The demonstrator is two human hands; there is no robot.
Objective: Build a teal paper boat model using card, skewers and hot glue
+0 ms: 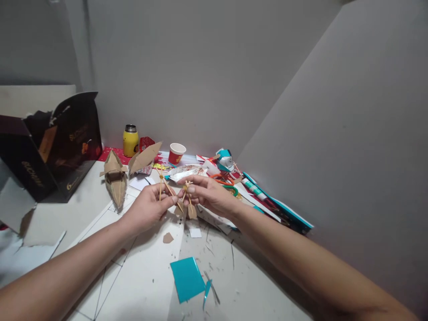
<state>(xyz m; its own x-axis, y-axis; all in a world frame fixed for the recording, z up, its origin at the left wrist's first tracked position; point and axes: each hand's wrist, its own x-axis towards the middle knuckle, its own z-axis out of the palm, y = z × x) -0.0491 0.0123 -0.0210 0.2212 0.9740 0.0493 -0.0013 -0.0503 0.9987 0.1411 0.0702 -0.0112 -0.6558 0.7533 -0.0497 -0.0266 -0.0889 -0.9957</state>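
Note:
My left hand [152, 207] is closed in a pinch on thin wooden sticks [161, 187] joined near the top by a yellow binding. Just to its right, my right hand [212, 194] grips a second bundle of crossed sticks [190, 204], also bound in yellow. Small brown cardboard pieces [192, 212] show at the lower ends of these sticks; whether they are fixed to one bundle or both I cannot tell. The two hands are close together above the table, and fingers hide part of both bundles.
A cardboard boat [116, 183] stands left of my hands, near a dark box [67, 147]. Behind are a yellow bottle [130, 141] and a paper cup [177, 154]. Mixed craft scraps line the wall. A teal sheet [187, 279] lies in front, beside a thin blade-like strip [211, 287].

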